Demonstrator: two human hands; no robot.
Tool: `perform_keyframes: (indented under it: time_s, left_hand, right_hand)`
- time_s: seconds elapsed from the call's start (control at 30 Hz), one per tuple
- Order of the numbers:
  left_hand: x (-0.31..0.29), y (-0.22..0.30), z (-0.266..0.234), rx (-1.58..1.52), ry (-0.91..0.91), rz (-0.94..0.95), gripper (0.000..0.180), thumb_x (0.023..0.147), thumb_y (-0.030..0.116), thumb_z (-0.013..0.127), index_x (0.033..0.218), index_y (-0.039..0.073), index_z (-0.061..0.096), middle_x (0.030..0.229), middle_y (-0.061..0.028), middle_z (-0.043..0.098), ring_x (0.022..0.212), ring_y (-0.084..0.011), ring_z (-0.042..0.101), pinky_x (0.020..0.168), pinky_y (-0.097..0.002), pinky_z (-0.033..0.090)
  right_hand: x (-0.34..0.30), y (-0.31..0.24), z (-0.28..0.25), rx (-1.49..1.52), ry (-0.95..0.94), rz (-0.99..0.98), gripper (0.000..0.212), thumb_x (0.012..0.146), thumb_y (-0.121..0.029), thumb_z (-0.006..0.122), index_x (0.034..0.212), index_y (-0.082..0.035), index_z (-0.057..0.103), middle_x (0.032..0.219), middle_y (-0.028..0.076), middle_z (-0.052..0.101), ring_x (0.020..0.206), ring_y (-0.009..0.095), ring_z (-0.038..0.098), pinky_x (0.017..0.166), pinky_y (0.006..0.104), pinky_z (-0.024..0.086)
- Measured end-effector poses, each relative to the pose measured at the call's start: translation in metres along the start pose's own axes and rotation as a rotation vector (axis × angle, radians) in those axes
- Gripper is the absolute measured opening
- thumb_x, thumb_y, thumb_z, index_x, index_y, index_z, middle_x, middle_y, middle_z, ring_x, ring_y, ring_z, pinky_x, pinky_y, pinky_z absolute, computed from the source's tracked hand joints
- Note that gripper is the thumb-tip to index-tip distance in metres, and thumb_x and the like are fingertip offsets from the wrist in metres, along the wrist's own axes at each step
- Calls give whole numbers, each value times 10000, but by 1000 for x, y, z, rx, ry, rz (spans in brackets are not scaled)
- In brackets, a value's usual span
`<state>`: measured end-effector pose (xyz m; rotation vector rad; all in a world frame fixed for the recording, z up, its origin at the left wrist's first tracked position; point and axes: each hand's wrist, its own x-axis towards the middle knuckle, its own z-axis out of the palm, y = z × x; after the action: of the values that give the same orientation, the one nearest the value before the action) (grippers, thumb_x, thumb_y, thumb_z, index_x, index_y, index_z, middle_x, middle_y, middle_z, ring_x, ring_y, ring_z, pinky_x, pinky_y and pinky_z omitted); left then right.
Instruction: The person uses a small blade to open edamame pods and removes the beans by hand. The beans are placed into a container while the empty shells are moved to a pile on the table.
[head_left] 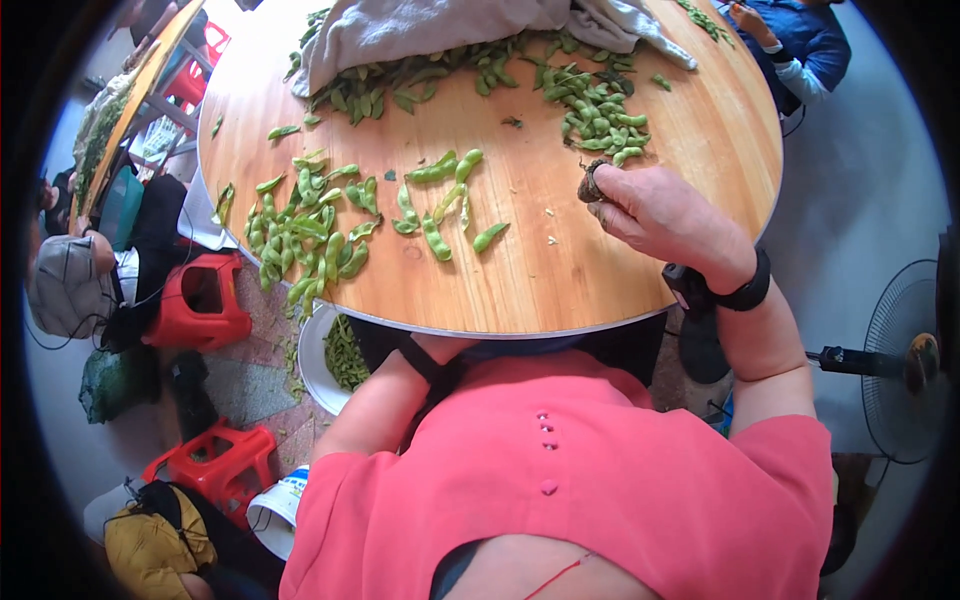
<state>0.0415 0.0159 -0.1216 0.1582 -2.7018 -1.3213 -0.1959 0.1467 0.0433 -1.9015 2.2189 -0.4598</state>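
Observation:
Above the right part of the round wooden table (540, 280), my right hand (670, 215) is closed, its thumb and fingers pinching a small dark brown, rough lump (590, 185) whose kind I cannot make out. Just beyond it lies a heap of green bean pods (600, 115). My left hand (446, 346) is low at the table's near edge, with its fingers hidden beneath the tabletop. Loose bean pods (437, 238) are scattered mid-table, and a larger pile of pods (305, 235) spreads toward the left edge.
A grey cloth (400, 45) covers more pods at the far side. Below the left edge stands a white bucket (312, 365) with pods inside. Red stools (215, 300) and other people are on the left. A fan (890, 375) stands at right; another person (810, 45) sits far right.

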Motion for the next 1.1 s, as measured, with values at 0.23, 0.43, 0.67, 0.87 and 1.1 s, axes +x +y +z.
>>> perform_keyframes:
  time_s: [0.23, 0.43, 0.67, 0.87, 1.1]
  left_hand:
    - [-3, -6, 7, 209, 126, 172, 361, 838, 108, 568, 1195, 55, 559, 1225, -139, 561, 1183, -305, 481, 1005, -389, 362]
    - [-27, 26, -30, -98, -150, 77, 371, 812, 97, 579, 1176, 33, 551, 1206, -175, 546, 1175, -347, 473, 982, -405, 372]
    - [-28, 99, -80, -140, -88, 166, 194, 802, 137, 673, 937, 18, 599, 856, -131, 623, 771, -312, 622, 676, -360, 499]
    - [24, 125, -88, 195, -199, 283, 390, 763, 147, 686, 1117, 41, 561, 1188, -183, 507, 1147, -339, 491, 921, -411, 426]
    - [57, 113, -82, 519, -310, 258, 579, 788, 198, 601, 1311, 17, 431, 1429, -226, 299, 1367, -380, 209, 1114, -462, 204]
  right_hand:
    - [-34, -5, -5, -56, -58, 130, 86, 792, -98, 514, 809, -18, 491, 651, 211, 555, 653, 390, 580, 577, 466, 465]
    - [-49, 12, -2, -88, -38, 128, 95, 791, -88, 500, 821, -3, 473, 714, 210, 553, 690, 397, 563, 604, 464, 452]
    - [3, 16, 4, -93, -73, 102, 135, 803, -123, 505, 873, -9, 487, 724, 209, 579, 711, 373, 596, 635, 462, 477]
    - [35, 32, 8, -111, -51, 88, 149, 821, -157, 508, 886, -23, 524, 756, 207, 616, 737, 375, 617, 659, 473, 483]
    - [48, 40, -4, -40, 144, 69, 163, 825, -176, 502, 900, -33, 520, 751, 207, 610, 768, 387, 611, 666, 485, 476]
